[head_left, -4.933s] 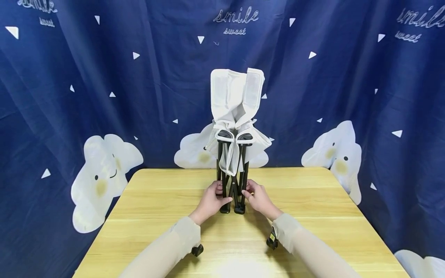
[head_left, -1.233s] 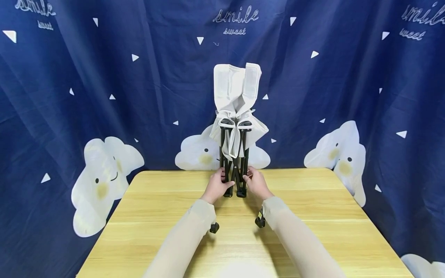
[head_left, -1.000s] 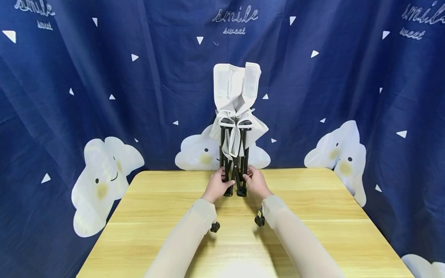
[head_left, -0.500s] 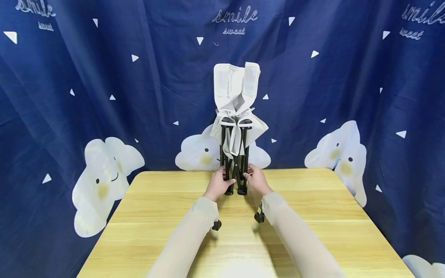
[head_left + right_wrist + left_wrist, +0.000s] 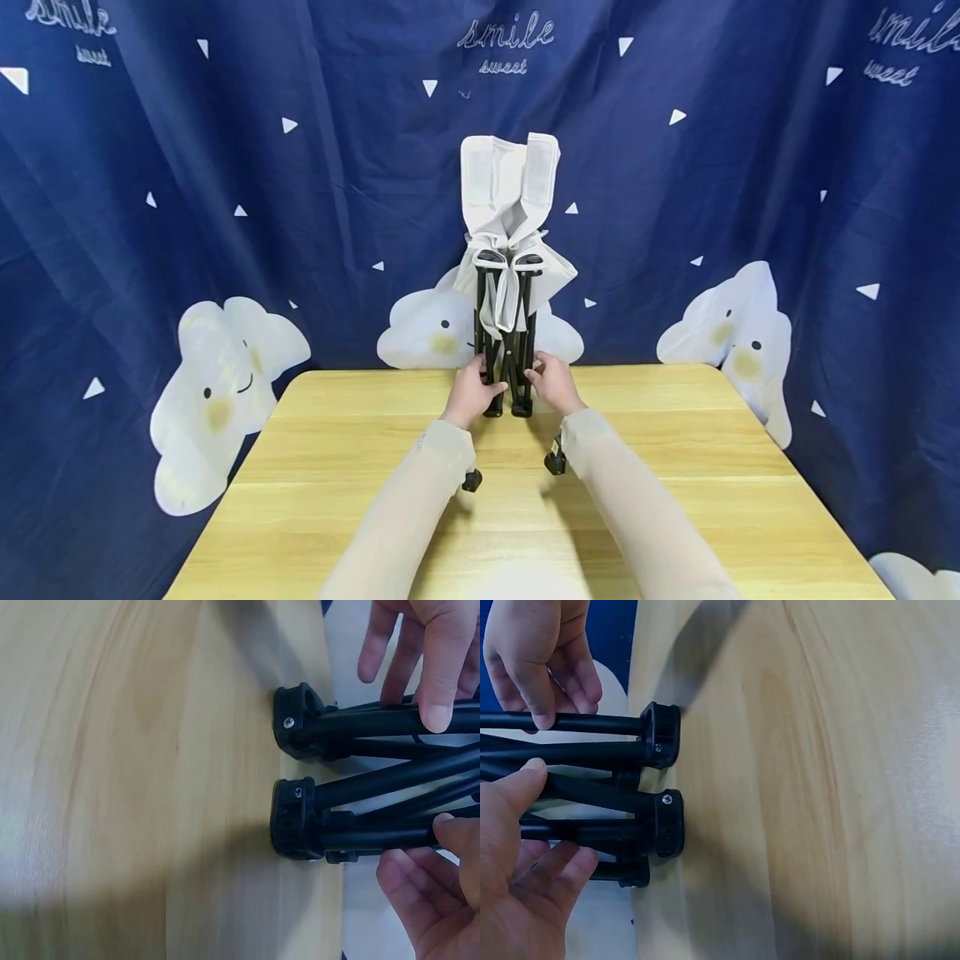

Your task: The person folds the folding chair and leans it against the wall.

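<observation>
In the head view a folded folding chair (image 5: 507, 300) stands upright near the table's far edge. Its white fabric (image 5: 477, 179) bunches above thin black legs (image 5: 529, 321) that cross and end in black feet (image 5: 522, 408). Low on its left side my left hand (image 5: 469, 392) grips the legs, thumb in front and fingers curled behind. On the other side my right hand (image 5: 557, 385) pinches a leg between thumb and fingers. In the left wrist view the screwed foot brackets (image 5: 668, 821) sit close to the wooden edge. The right wrist view shows my right thumb (image 5: 454, 832) along a leg.
The chair stands on a light wooden table (image 5: 360, 467) with rounded far corners. Right behind it hangs a dark blue curtain (image 5: 360, 208) printed with white clouds (image 5: 225, 400) and triangles. Small black devices (image 5: 556, 458) are strapped at both wrists.
Over about five seconds both hands have slid the folding chair away from me toward the far table edge. In the last second it has crept slightly farther, with both grips kept.
</observation>
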A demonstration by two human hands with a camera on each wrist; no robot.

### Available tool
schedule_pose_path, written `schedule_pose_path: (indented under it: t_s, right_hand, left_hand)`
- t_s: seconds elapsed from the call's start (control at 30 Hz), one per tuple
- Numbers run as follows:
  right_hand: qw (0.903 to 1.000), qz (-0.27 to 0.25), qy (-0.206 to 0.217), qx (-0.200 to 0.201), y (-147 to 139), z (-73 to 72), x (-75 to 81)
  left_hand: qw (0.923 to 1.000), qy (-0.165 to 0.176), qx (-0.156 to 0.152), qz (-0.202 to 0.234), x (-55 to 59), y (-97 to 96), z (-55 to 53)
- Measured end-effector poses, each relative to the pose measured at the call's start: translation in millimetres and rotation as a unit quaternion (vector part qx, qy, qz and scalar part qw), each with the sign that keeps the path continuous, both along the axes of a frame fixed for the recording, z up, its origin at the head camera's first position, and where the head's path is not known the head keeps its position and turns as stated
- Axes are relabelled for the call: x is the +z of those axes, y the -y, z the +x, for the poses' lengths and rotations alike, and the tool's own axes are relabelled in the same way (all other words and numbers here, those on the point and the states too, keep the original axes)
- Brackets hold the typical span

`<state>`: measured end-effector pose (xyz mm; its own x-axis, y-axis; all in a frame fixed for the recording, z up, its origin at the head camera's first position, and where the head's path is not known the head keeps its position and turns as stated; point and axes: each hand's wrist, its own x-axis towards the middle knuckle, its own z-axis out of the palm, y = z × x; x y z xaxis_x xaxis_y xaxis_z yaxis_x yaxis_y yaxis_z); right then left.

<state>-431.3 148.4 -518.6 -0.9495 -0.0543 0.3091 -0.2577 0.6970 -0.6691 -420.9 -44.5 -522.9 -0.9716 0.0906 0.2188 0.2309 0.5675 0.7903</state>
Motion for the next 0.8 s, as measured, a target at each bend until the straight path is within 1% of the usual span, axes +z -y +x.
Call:
schedule_pose_path:
  t_s: [0.2, 0.37, 0.47, 0.6, 0.73, 0.8]
  right_hand:
    - [0.9999, -0.014, 0.008, -0.006, 3.2, -2.2, -2.0]
    - [0.9996, -0.022, 0.017, -0.006, 4.6, -0.9, -2.6]
    - [0.9996, -0.021, 0.016, -0.006, 3.2, -0.4, 0.2]
    - [0.9997, -0.017, 0.013, -0.010, -0.7, 0.7, 7.4]
    - [0.9996, -0.015, 0.018, -0.017, -4.7, 1.9, 15.7]
    - [0.9995, -0.014, 0.021, -0.017, -6.6, 2.1, 19.6]
  left_hand:
    - [1.0000, -0.003, -0.001, -0.007, -0.9, 2.4, -4.1]
    - [0.9999, 0.005, -0.002, -0.009, -1.5, 3.0, -3.0]
    - [0.9998, 0.002, -0.007, -0.017, 0.0, 3.4, -1.9]
    - [0.9997, 0.000, -0.020, -0.014, 6.3, 3.9, -0.5]
    - [0.9991, 0.016, -0.038, -0.009, 16.1, 6.3, -0.5]
    - [0.9986, 0.023, -0.045, -0.013, 21.3, 8.9, -0.6]
